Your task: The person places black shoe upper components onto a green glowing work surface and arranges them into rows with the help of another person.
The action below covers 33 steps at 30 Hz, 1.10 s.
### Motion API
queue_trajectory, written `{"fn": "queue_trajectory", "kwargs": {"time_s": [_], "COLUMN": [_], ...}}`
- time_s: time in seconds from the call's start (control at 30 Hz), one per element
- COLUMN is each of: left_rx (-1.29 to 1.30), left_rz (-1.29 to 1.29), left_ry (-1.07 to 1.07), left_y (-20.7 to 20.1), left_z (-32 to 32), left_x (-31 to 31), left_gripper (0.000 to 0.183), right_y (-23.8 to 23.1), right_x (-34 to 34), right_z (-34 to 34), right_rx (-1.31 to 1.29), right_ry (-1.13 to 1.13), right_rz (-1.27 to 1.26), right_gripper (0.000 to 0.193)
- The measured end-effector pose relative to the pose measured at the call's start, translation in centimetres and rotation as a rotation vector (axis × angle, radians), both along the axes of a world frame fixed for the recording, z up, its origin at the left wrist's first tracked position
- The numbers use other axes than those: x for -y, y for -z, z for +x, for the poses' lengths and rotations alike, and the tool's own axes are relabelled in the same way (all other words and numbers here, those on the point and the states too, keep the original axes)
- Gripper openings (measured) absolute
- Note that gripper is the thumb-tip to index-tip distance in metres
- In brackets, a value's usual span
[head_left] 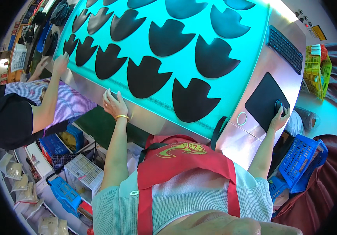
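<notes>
My left hand (114,104) lies at the table's near metal edge, fingers spread and holding nothing, with a yellow bangle (122,116) on its wrist. Just beyond it, a lit teal work surface (135,49) carries rows of flat, dark cut pieces with a pointed, notched outline; the closest ones are a black piece (149,78) and another black piece (195,102). On the right, my right hand (279,118) is closed over a black computer mouse (279,106), which sits on a black mouse pad (265,100).
A black keyboard (285,49) lies beyond the pad. At left, another person (39,105) has a hand (61,62) on the table's edge. Blue baskets (299,162) stand at lower right, a yellow crate (313,72) farther back. A white basket (84,172) and blue basket (64,194) are lower left.
</notes>
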<state>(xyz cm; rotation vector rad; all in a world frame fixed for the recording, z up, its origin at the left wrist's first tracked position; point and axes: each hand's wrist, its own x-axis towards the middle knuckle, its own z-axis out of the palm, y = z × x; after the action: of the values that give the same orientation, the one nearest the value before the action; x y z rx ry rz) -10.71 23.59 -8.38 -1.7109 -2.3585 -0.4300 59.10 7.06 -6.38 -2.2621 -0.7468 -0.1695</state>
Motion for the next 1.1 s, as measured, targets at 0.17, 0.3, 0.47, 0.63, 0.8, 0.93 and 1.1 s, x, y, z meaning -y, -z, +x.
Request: {"fn": "queue_trajectory", "kwargs": {"time_s": [0.17,0.3,0.47,0.63,0.8,0.93,1.1], "left_rx": [0.033,0.113,0.12,0.107,0.121,0.107,0.112], "left_rz": [0.056,0.072,0.045,0.05,0.051,0.054,0.046], "left_ry": [-0.013,0.014,-0.113,-0.098,-0.114,-0.099,-0.108], "left_y": [-1.1,-2.4,-2.3,-2.9,-2.5,-2.2,-2.3], "left_z": [1.7,0.9,0.4,0.1,-0.4,-0.8,-0.8], "left_x": [-3.3,0.5,4.6,6.3,5.8,6.1,6.8], "left_gripper": [0.053,0.056,0.054,0.053,0.054,0.055,0.055], "right_y": [-0.6,2.4,-1.9,-4.5,-4.7,-4.6,-4.8], "right_x": [-3.3,0.4,3.8,4.8,4.4,4.9,5.3], "right_z": [1.3,4.4,-0.8,-1.7,-2.1,-2.7,-2.7], "right_rx": [0.02,0.156,0.097,0.078,0.065,0.049,0.047], "right_ry": [0.024,-0.144,0.042,0.076,0.097,0.118,0.108], "right_rz": [0.066,0.181,0.016,0.005,-0.016,-0.009,-0.005], "right_gripper": [0.063,0.058,0.059,0.058,0.058,0.058,0.058]}}
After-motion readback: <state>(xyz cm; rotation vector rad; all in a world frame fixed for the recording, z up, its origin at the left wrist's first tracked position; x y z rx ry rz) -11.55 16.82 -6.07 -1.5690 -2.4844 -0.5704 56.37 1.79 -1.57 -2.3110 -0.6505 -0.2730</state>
